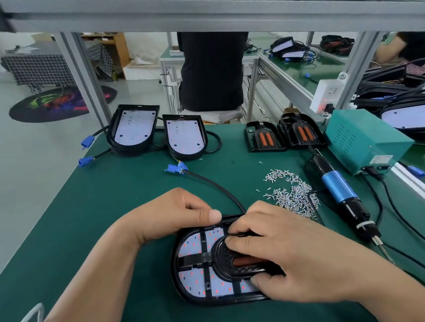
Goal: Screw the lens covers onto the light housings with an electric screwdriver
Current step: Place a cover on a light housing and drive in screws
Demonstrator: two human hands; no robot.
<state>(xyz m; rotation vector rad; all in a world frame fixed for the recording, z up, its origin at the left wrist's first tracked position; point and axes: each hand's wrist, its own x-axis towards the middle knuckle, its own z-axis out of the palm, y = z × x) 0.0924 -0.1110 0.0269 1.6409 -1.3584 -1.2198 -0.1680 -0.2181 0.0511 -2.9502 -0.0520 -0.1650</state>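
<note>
Our right hand [291, 250] grips the lens cover [223, 261], fingers curled over its far edge and thumb at the near one, holding it on the light housing [193, 245]. Our left hand [174, 213] holds the housing's far rim, fingers curled. The cover is a black oval; the housing lies flat on the green mat [111, 214] close to us, with the screws [290, 191] and the electric screwdriver [339, 189] beyond it to the right.

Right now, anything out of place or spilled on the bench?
Only the screws: a loose, scattered heap straight on the green mat beside the electric screwdriver, no tray, with a few strays lying apart toward the back. Nothing else stands out.
</note>
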